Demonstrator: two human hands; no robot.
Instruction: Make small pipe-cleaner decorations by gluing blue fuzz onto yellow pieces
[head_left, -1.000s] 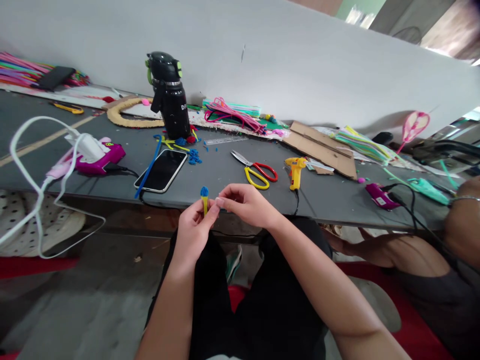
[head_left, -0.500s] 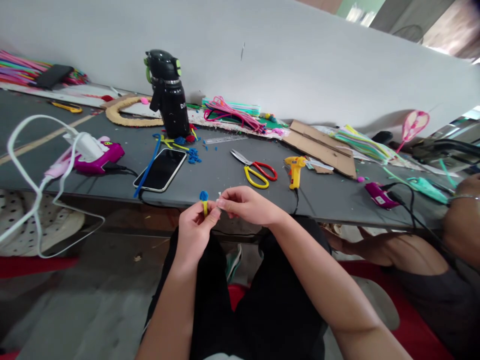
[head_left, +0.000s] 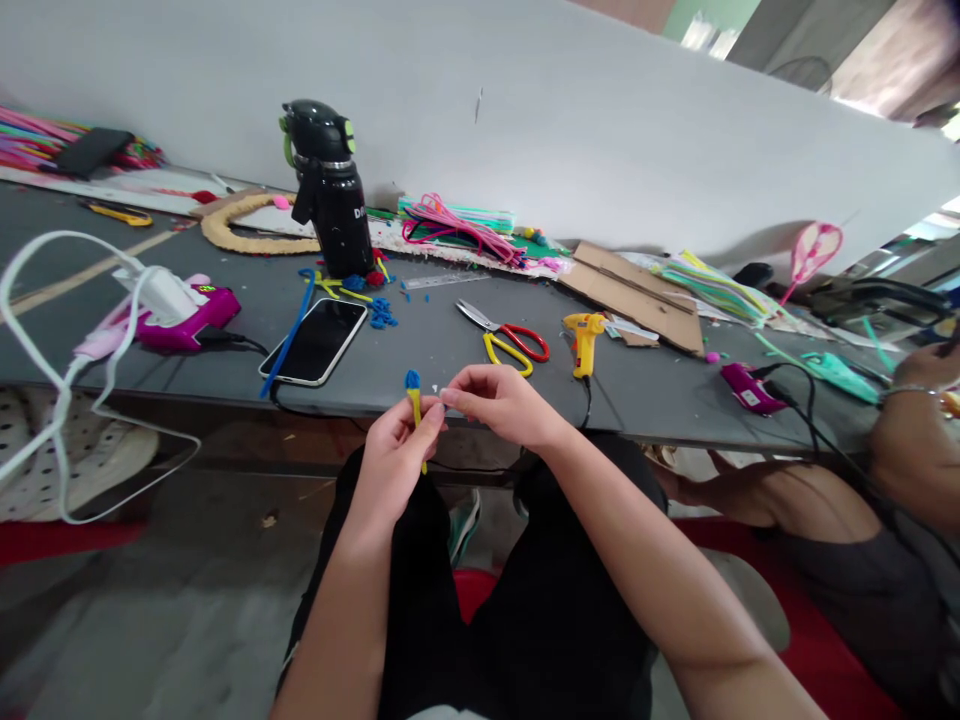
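The left hand (head_left: 391,455) closes its fingers on a yellow stem (head_left: 414,402), blue tip up, its middle hidden. The right hand (head_left: 501,405) pinches its fingers shut just right of it; on what, I cannot tell.

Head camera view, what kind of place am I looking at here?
Probably a craft workshop bench: bundles of pipe cleaners lie along the grey table, with scissors and a yellow glue gun, and the left hand pinches a yellow stem with a blue tip.
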